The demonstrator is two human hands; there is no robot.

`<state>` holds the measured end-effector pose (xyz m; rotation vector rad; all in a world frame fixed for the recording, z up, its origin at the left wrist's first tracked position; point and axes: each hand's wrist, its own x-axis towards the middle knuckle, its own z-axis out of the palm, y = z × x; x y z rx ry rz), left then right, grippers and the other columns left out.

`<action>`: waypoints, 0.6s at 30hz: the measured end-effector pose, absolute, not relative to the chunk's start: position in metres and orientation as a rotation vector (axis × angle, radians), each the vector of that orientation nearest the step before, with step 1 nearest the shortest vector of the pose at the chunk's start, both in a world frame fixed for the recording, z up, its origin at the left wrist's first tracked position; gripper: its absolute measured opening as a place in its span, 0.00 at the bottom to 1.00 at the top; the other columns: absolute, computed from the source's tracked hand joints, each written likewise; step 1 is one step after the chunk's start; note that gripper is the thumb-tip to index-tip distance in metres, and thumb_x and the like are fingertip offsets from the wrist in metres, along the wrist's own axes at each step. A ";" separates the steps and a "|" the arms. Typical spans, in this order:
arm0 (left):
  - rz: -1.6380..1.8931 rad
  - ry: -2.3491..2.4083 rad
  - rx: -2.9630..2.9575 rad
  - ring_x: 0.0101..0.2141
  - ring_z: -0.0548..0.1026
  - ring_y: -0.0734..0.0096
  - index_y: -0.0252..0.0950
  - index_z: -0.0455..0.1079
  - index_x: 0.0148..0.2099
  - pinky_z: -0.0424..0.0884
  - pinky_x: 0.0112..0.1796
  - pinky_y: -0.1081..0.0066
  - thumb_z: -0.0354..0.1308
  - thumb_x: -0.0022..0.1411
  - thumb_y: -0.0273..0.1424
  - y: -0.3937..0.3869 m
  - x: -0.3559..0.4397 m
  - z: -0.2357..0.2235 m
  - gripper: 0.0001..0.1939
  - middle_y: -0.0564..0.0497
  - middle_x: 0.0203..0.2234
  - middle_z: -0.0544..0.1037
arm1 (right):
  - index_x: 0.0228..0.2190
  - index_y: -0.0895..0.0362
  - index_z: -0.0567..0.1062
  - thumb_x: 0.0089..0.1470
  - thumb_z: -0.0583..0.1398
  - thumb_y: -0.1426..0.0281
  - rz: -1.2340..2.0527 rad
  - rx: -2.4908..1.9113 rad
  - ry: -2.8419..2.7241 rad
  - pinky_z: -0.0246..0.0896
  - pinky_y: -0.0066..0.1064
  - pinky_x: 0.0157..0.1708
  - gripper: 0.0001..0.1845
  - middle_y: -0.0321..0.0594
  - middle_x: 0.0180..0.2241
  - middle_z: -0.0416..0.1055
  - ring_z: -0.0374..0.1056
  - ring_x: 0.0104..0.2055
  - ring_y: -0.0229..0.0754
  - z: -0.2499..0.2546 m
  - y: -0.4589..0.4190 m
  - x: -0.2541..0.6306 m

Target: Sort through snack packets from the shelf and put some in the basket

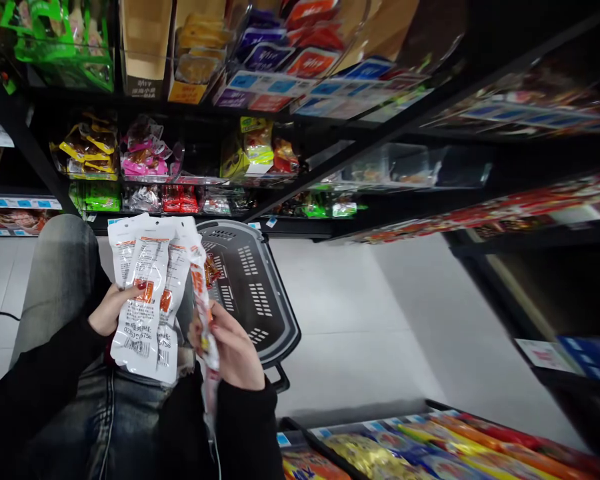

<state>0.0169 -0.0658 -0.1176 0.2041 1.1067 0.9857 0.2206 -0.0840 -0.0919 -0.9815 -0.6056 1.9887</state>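
Note:
My left hand (111,308) is closed around several white snack pouches (143,307), fanned out with their printed backs and barcodes facing up. Its thumb presses on the front pouch. Beside them, my right hand (235,343) grips another snack pouch (201,307), white with orange print, turned nearly edge-on. Just beyond my right hand stands a black shopping basket (280,313) with a grey rim, on the floor. A small reddish-brown packet (211,270) shows at the basket's left side, partly hidden by the pouch.
Shelves ahead hold pink packets (145,153), yellow packets (90,147) and green bags (55,40) in clear bins. White floor tiles (345,300) lie to the right of the basket. At lower right is another shelf of colourful bags (380,453). My bent knee (63,267) is at left.

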 end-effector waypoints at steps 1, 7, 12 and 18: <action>0.985 1.112 0.198 0.28 0.79 0.63 0.33 0.75 0.39 0.74 0.30 0.70 0.68 0.42 0.29 -0.066 0.016 -0.118 0.18 0.48 0.28 0.82 | 0.33 0.53 0.70 0.40 0.65 0.58 2.104 -0.837 -0.521 0.47 0.26 0.17 0.18 0.30 0.22 0.61 0.53 0.16 0.30 -0.097 -0.082 0.226; 1.001 1.142 0.196 0.28 0.79 0.65 0.35 0.72 0.46 0.74 0.31 0.70 0.68 0.43 0.28 -0.066 0.015 -0.123 0.24 0.51 0.29 0.82 | 0.42 0.54 0.71 0.31 0.56 0.36 2.218 -0.528 -0.284 0.38 0.26 0.15 0.44 0.32 0.25 0.59 0.41 0.17 0.28 -0.113 -0.076 0.234; 0.988 1.138 0.204 0.28 0.79 0.64 0.34 0.73 0.44 0.75 0.31 0.69 0.67 0.44 0.28 -0.065 0.015 -0.124 0.20 0.50 0.28 0.82 | 0.44 0.55 0.70 0.31 0.55 0.38 2.049 -0.814 -0.463 0.42 0.25 0.15 0.44 0.37 0.28 0.62 0.46 0.19 0.31 -0.106 -0.087 0.226; 0.986 1.151 0.192 0.29 0.79 0.63 0.34 0.73 0.43 0.75 0.32 0.68 0.66 0.45 0.27 -0.063 0.017 -0.119 0.19 0.49 0.29 0.82 | 0.40 0.57 0.73 0.43 0.58 0.53 1.834 -1.357 -0.798 0.63 0.38 0.28 0.26 0.47 0.34 0.74 0.69 0.30 0.49 -0.107 -0.084 0.253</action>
